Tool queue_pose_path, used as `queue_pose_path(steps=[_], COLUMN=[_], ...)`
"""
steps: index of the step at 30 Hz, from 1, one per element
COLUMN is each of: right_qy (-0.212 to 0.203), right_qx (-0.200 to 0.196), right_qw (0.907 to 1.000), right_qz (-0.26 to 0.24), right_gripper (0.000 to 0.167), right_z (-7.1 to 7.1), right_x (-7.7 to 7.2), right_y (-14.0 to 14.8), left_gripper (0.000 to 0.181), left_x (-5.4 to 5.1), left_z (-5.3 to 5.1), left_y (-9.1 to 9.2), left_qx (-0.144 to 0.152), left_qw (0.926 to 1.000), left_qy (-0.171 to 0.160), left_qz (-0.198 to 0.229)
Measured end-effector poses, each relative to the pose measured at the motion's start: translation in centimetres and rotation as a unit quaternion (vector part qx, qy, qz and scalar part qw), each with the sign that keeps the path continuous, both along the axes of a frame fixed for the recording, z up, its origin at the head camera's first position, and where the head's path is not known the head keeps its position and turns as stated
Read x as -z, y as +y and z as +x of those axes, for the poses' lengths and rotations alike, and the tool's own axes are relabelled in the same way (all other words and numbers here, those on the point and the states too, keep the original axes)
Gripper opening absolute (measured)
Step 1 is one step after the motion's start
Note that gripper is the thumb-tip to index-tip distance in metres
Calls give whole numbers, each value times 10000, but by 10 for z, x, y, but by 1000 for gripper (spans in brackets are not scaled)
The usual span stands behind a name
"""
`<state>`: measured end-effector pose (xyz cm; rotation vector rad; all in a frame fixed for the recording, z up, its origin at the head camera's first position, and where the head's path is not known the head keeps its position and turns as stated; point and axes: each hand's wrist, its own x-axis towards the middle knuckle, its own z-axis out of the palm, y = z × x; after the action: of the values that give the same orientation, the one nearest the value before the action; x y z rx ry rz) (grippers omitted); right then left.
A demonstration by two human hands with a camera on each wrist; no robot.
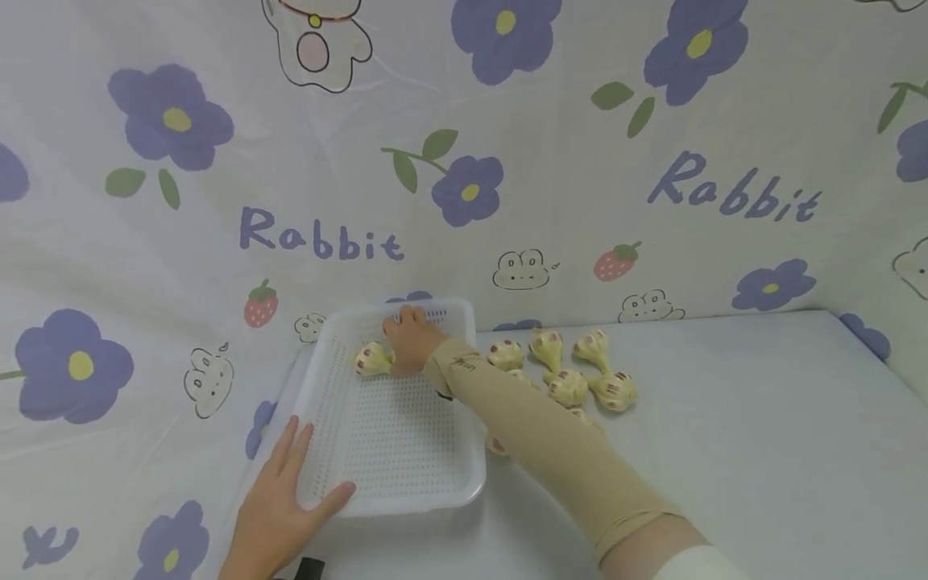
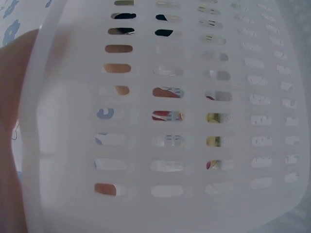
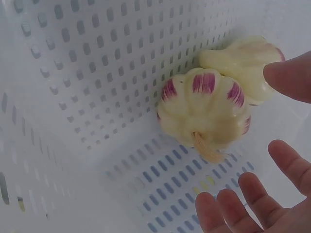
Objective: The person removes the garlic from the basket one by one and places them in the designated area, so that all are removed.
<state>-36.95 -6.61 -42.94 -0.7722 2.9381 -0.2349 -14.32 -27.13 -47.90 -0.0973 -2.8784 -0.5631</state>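
A white perforated plastic basket (image 1: 406, 451) stands on the table. Inside it, toward the back, my right hand (image 1: 415, 340) reaches down with the fingers spread apart. Two garlic bulbs lie there in the right wrist view: a purple-striped garlic bulb (image 3: 204, 107) with its stem toward the fingers, and a paler garlic bulb (image 3: 248, 68) behind it, overlapped by the thumb; whether they touch, I cannot tell. In the head view one garlic bulb (image 1: 372, 359) shows left of that hand; the hand hides the other. My left hand (image 1: 279, 491) rests at the basket's front left corner, fingers extended.
Right of the basket, several more garlic bulbs (image 1: 569, 387) lie in a loose group, partly covered by the right forearm. The pale table (image 1: 739, 403) extends to the right. A white cloth (image 1: 551, 129) printed with flowers and rabbits hangs behind the table.
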Motion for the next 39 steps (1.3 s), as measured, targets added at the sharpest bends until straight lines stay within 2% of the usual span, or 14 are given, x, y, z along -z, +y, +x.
queue_pose_path(steps=[8,17,26,30,39], right_qy=[-33,-105,-265,-382,-492], right_qx=[42,58,140,139,104], right_qw=[10000,9997,9993,9991,9986], right_qz=[78,201,214,146,156], right_gripper=[68,70,63,64,62], right_z=[0,-15,-7,-8,-4], right_x=[4,28,33,40,42], right_y=[-7,-15,-16,-17,-16], left_gripper=[104,103,102,102,101], left_x=[3,3,6,5,3], left_z=[0,1,1,2,3], left_y=[-1,-1,-1,-1,-1], left_qx=[-17,-56,26,49,50], left_qw=[10000,10000,9997,9995,9994], left_qy=[94,33,232,289,331], left_qz=[3,2,80,113,114])
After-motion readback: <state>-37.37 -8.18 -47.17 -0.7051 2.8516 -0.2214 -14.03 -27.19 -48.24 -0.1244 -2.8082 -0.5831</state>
